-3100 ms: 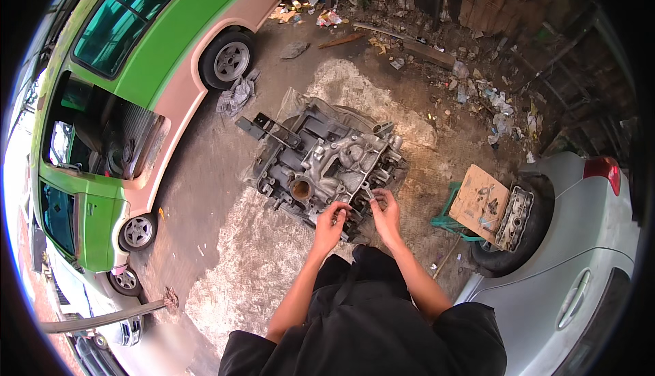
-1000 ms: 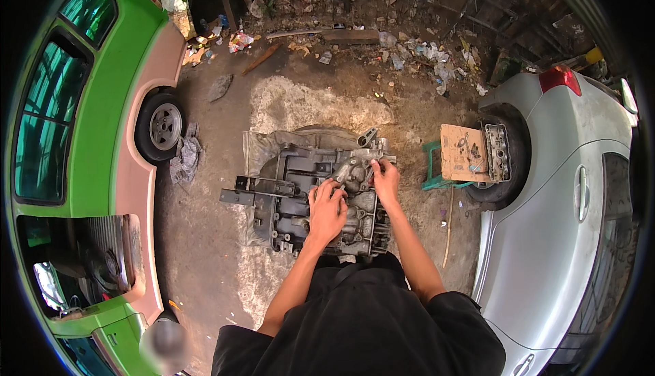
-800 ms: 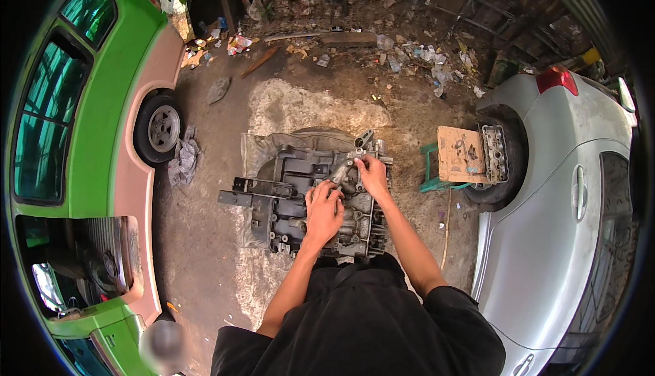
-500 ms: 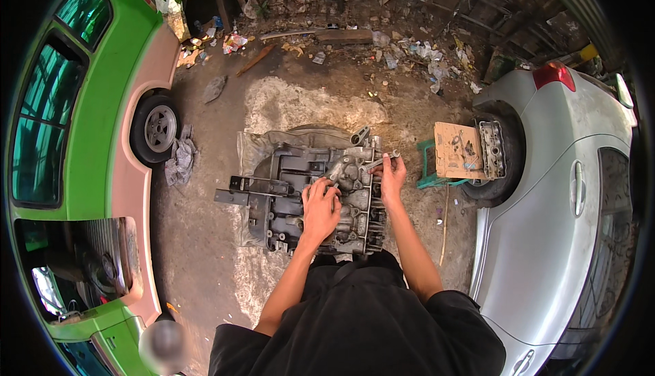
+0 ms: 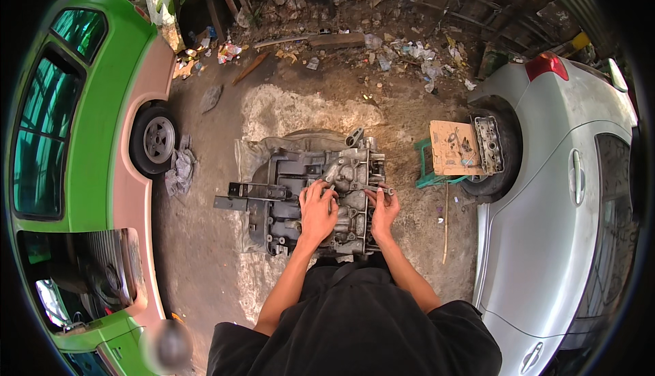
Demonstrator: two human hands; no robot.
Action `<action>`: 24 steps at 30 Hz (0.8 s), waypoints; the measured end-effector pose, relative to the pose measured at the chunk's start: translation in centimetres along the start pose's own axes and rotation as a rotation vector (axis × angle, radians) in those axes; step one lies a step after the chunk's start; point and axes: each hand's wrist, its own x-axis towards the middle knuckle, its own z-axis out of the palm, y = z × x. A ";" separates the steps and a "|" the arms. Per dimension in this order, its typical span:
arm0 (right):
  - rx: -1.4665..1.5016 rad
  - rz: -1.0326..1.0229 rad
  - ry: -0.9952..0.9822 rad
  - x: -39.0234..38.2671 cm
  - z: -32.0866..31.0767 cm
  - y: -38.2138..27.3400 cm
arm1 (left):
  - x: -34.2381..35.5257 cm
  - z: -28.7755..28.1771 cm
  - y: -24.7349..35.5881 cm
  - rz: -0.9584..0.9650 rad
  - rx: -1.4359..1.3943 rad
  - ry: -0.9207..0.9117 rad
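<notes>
A grey metal engine (image 5: 293,164) lies in front of me on a dull cloth (image 5: 247,154). My left hand (image 5: 318,213) rests on the middle of it, fingers bent over a casting; their tips are partly hidden. At the engine's right edge, my right hand (image 5: 384,213) pinches a slim metal wrench (image 5: 379,190) that lies crosswise over the row of fittings there. A loose metal piece with a round hole (image 5: 354,137) stands at the far edge of the engine. Two dark flat bars (image 5: 235,197) stick out on the left.
A green stool (image 5: 426,164) at the right bears a cardboard sheet (image 5: 450,147) with small parts and a metal engine part (image 5: 489,145). A silver car (image 5: 546,226) stands beyond it, a green and pink vehicle (image 5: 102,103) at the left. Litter (image 5: 430,55) lies along the far wall.
My right hand has come nearer along the engine's right edge with the wrench, which now lies more level. My left hand stays on the engine. The view has shifted slightly.
</notes>
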 end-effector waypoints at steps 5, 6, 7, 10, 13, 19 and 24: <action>-0.116 0.112 0.002 -0.9 -0.9 -0.5 | 0.0 0.0 0.0 0.001 -0.009 0.002; -0.164 0.112 -0.012 -1.3 -1.1 -0.6 | -0.1 0.0 0.0 0.000 -0.011 0.003; -0.176 0.124 -0.034 -1.8 -1.3 -0.7 | 0.0 0.0 0.0 0.002 -0.010 0.002; -0.207 0.144 -0.101 -3.2 -1.7 -0.9 | -0.1 0.0 -0.1 0.005 -0.008 0.000; -0.218 0.152 -0.126 -3.6 -1.5 -0.8 | -0.1 0.1 -0.1 0.006 -0.008 0.004; -0.305 -0.007 -0.023 -0.7 -0.4 -0.1 | -0.1 0.1 -0.1 0.001 -0.001 0.002; -0.386 -0.009 0.047 3.7 1.9 -0.1 | -0.1 0.1 0.0 0.002 -0.007 0.013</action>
